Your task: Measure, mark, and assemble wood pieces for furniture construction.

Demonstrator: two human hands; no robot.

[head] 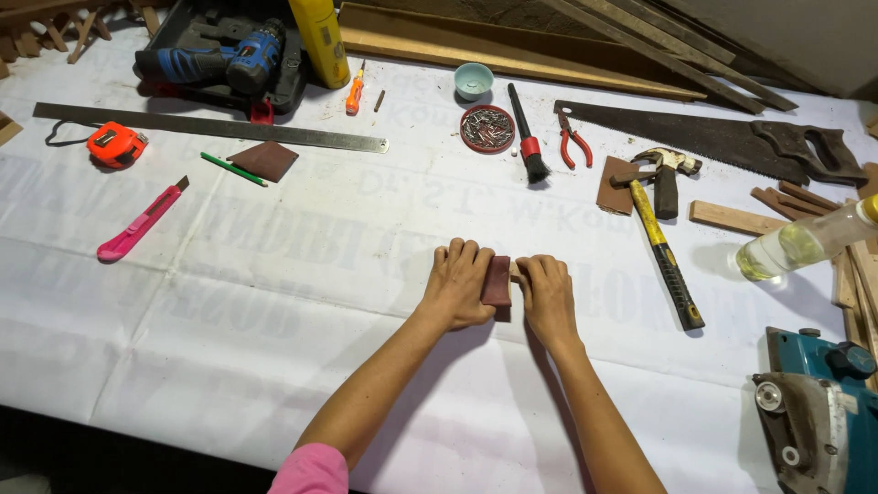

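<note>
Brown sandpaper sits folded between our left hand and right hand, both gripping it, while the small wood piece beneath barely shows, sanding apparently underway.

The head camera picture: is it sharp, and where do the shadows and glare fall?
Head view: mostly sharp. Both hands, left hand and right hand, hold a brown sandpaper piece; the forearms cast soft shadows on the white sheet. The clear bottle shows bright glints. The far straight edges bow slightly.
</note>
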